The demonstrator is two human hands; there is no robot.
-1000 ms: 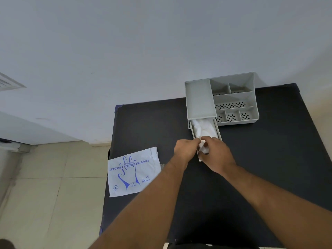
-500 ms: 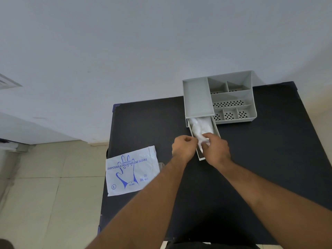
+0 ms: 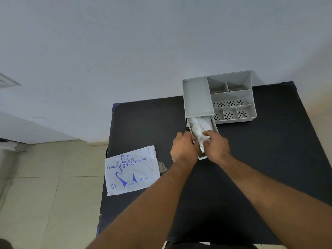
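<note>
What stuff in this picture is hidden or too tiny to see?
All in the head view:
1. Left hand fingertips: curled behind its knuckles, so whether it pinches the plastic gloves is unclear.
2. Back of the drawer: covered by the grey organizer.
3. Smallest print on the glove packet: too small.
4. Grey scrap beside it: partly behind the packet.
</note>
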